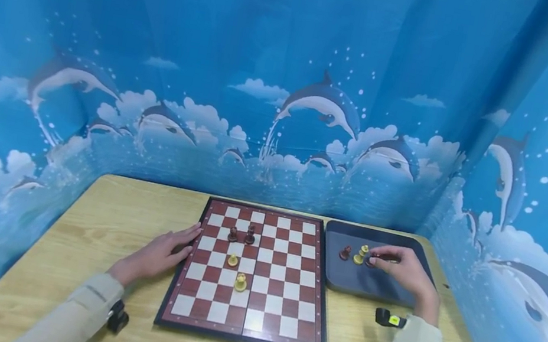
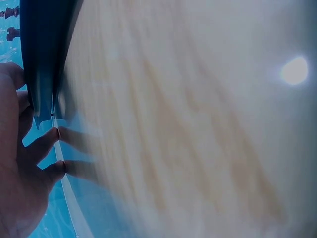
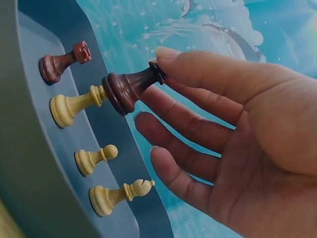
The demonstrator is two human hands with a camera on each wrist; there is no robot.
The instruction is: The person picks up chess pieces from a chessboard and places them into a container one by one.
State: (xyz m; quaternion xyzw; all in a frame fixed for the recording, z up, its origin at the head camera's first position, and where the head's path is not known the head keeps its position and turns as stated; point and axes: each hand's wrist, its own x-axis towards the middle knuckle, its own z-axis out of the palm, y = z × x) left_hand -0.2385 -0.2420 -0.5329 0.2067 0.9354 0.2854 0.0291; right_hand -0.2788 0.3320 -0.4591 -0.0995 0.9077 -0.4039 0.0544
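My right hand pinches a dark brown chess piece by its top between thumb and finger, above the grey tray. Its top is partly hidden, so its kind is unclear. In the right wrist view, a brown rook, a taller yellow piece, a yellow pawn and a yellow bishop stand in the tray. My left hand rests on the table with fingertips at the left edge of the chessboard, fingers extended and holding nothing.
On the board's left half stand two brown pieces, a shorter one and a taller one, plus a yellow pawn and a larger yellow piece. The tray adjoins the board's right side. A dolphin-print curtain encloses the wooden table.
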